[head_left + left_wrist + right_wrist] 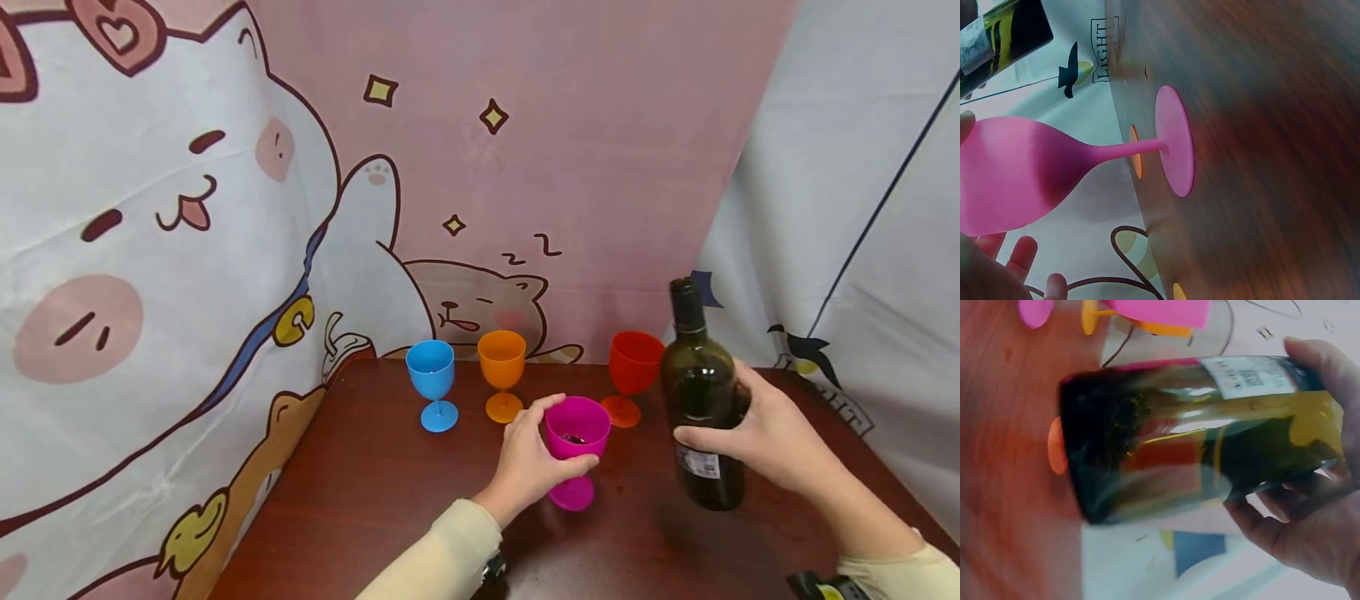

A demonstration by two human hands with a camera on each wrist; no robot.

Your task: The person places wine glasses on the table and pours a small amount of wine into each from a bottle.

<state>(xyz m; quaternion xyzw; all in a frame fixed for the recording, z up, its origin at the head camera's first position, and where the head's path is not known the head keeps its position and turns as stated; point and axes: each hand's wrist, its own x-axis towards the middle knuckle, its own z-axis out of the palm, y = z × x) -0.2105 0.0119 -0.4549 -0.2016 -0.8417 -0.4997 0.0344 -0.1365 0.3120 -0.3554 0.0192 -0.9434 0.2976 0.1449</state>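
Note:
My left hand [521,462] grips the bowl of a magenta plastic goblet [576,448] between thumb and fingers. Dark liquid [573,438] shows inside the bowl. In the left wrist view the goblet's round foot [1175,144] is close over the tabletop, its stem fully visible. To the right, my right hand [772,437] holds a dark green wine bottle [699,387] round its body, neck up and leaning slightly. The bottle is raised above the table, a white label [1247,376] on its side. Its mouth stands apart from the goblet.
Behind the magenta goblet, blue [432,375], orange [502,364] and red [632,367] goblets stand near the back of the brown wooden table [360,500]. The red one is close beside the bottle. A printed cartoon cloth [600,167] hangs behind and at the sides.

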